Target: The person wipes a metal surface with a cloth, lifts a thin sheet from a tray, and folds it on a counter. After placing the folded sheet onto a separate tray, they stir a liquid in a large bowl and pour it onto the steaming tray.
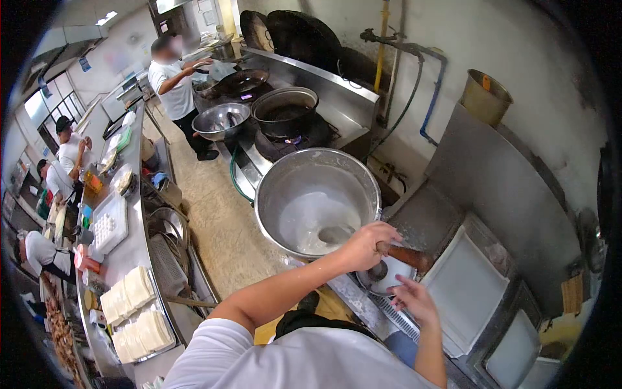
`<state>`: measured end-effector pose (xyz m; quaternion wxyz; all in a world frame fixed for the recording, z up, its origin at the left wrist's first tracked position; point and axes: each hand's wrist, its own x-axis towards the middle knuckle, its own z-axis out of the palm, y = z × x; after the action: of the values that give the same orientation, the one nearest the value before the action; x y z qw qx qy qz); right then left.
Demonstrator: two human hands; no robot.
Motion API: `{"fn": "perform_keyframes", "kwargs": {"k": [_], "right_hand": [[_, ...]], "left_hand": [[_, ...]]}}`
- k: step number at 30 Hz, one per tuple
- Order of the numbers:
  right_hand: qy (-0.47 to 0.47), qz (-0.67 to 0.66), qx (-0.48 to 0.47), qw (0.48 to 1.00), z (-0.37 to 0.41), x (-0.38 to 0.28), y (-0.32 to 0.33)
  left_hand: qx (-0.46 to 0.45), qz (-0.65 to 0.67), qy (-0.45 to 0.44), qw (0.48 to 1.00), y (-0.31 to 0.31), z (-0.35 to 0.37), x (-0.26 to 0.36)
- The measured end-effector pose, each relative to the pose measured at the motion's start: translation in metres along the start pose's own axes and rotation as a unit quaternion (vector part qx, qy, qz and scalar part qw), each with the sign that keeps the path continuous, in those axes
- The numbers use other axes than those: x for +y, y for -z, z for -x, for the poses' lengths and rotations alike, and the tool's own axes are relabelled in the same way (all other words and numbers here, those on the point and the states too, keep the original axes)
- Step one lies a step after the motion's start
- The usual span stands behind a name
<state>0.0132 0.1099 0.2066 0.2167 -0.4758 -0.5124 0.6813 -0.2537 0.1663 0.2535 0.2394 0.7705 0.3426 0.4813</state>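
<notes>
My left hand (pixel 370 246) is closed round a wooden handle (pixel 407 255) just past the right edge of a large metal pot (pixel 264 223). A ladle head (pixel 332 235) rests at the surface of the cloudy, whitish liquid (pixel 317 198) in the pot; whether it belongs to that handle is hidden by my arm. Below the handle, a round container (pixel 382 275) with white contents stands on the counter. My right hand (pixel 416 299) is beside it, fingers apart, holding nothing.
A dark wok pot (pixel 285 113) sits over a lit burner beyond the large pot. White trays (pixel 466 285) lie at right. Left, a steel counter holds white stacked sheets (pixel 136 298) and a tray of eggs (pixel 110 227). A person (pixel 173 84) stands at the stove; other people work far left.
</notes>
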Motion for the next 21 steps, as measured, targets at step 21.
{"fn": "perform_keyframes", "kwargs": {"k": [21], "right_hand": [[-0.048, 0.303, 0.414, 0.857, -0.155, 0.167, -0.057]], "left_hand": [[0.180, -0.215, 0.234, 0.931, 0.231, 0.008, -0.148]]}}
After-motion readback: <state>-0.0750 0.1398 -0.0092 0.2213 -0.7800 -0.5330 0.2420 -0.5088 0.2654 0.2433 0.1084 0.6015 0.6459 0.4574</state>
